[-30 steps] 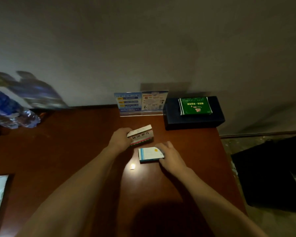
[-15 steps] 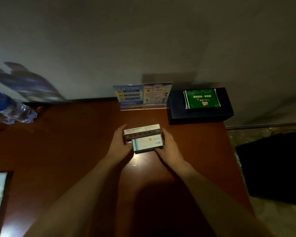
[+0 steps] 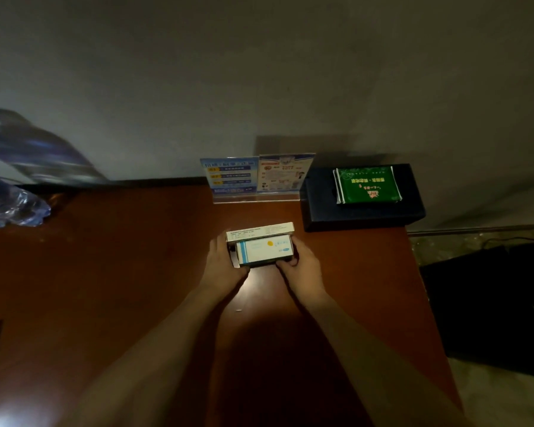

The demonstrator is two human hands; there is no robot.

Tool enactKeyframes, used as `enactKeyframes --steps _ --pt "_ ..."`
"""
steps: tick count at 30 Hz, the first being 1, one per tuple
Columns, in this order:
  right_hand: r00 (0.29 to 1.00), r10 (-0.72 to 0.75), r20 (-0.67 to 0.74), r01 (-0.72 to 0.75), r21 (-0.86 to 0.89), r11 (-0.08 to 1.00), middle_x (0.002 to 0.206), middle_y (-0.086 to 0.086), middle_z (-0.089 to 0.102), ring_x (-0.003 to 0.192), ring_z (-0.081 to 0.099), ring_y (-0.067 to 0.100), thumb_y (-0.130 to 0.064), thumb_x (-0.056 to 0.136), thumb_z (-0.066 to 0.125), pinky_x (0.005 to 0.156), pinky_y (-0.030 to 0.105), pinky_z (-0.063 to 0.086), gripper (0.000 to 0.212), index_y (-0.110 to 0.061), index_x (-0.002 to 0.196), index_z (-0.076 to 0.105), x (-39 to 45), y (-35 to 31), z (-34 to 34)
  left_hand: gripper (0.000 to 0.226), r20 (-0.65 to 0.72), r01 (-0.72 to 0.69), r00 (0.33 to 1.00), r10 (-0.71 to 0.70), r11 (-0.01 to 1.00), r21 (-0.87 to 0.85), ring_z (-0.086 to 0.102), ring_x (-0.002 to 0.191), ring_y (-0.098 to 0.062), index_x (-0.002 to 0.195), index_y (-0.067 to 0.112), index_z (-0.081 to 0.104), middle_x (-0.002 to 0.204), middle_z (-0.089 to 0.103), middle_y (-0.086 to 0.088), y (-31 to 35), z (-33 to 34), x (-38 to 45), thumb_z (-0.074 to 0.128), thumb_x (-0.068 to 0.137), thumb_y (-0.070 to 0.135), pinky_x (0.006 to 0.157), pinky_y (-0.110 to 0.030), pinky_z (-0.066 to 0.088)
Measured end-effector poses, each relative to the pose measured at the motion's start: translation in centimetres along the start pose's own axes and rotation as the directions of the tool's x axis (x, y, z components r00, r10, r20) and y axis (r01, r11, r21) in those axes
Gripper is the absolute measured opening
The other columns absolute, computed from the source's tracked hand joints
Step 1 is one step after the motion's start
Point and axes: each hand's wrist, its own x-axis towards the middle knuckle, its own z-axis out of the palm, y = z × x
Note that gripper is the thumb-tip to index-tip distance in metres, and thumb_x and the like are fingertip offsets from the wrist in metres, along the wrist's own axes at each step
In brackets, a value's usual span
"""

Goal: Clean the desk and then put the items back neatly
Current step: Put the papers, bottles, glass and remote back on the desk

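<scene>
Two small medicine boxes sit together on the reddish-brown desk (image 3: 136, 272). The white and blue box (image 3: 264, 249) lies nearer me, and the longer cream box (image 3: 259, 232) stands on edge right behind it. My left hand (image 3: 224, 266) grips their left ends. My right hand (image 3: 302, 266) grips the right end of the white and blue box, fingers curled around it. Both boxes touch each other.
A clear stand with printed cards (image 3: 256, 177) stands at the wall. A dark box (image 3: 361, 215) with a green packet (image 3: 369, 185) on top sits at the desk's right back corner. Plastic bottles (image 3: 13, 204) lie far left. A black bag (image 3: 490, 303) is beside the desk.
My hands brought the two boxes together from separate spots, then slid the pair a little farther back on the desk. The cream box went from tilted in my left hand to set level behind the other.
</scene>
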Motion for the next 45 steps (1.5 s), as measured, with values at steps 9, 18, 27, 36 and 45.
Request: enactKeyframes --steps 9,18,27,36,45 --pt "0.988 0.120 -0.093 -0.119 0.026 0.993 0.131 0.004 0.057 0.119 0.056 0.018 -0.001 0.090 0.056 0.102 0.031 0.045 0.054 -0.017 0.140 0.043 2.7 -0.7 0.5 0.074 -0.009 -0.003 1.000 0.002 0.999 -0.037 0.044 0.118 -0.007 0.133 0.020 0.040 0.129 0.042 0.002 2.0 0.4 4.1 0.076 0.071 0.003 0.095 -0.025 0.045" --pt "0.953 0.193 -0.235 -0.226 -0.122 0.967 0.116 0.015 0.065 0.109 0.061 0.026 -0.021 0.097 0.051 0.091 0.030 0.045 0.032 -0.002 0.122 0.057 4.8 -1.2 0.1 0.080 -0.013 0.030 0.999 -0.030 0.999 -0.025 0.036 0.128 -0.018 0.145 0.016 0.027 0.138 0.033 -0.009 4.2 1.7 5.4 0.070 0.079 0.002 0.101 -0.023 0.031" --pt "0.954 0.187 -0.235 -0.235 -0.198 0.952 0.120 0.015 0.063 0.112 0.060 0.026 -0.025 0.099 0.048 0.091 0.030 0.045 0.037 -0.004 0.128 0.055 5.2 -0.9 0.0 0.040 -0.132 0.112 0.983 -0.128 0.986 -0.124 0.056 0.089 -0.016 0.112 0.007 0.044 0.111 0.056 -0.013 3.7 2.5 5.5 0.063 0.079 -0.007 0.075 -0.022 0.045" --pt "0.956 0.164 -0.242 -0.207 -0.162 0.965 0.111 0.018 0.067 0.104 0.063 0.029 -0.020 0.097 0.051 0.089 0.035 0.047 0.032 0.000 0.119 0.061 4.6 -0.7 -0.4 0.026 -0.130 0.058 0.989 -0.064 0.997 -0.045 0.053 0.087 -0.010 0.109 0.006 0.054 0.099 0.058 -0.002 4.7 2.4 5.7 0.058 0.085 -0.003 0.071 -0.014 0.039" --pt "0.983 0.179 -0.050 -0.181 -0.471 0.864 0.108 0.017 0.063 0.098 0.062 0.031 -0.009 0.092 0.052 0.079 0.034 0.052 0.022 0.000 0.110 0.060 0.9 -1.1 -2.2 0.021 0.210 0.049 0.961 -0.180 0.858 0.511 0.058 0.100 -0.021 0.109 0.011 0.057 0.110 0.060 -0.008 4.9 -0.6 0.9 0.059 0.088 0.007 0.088 -0.032 0.051"
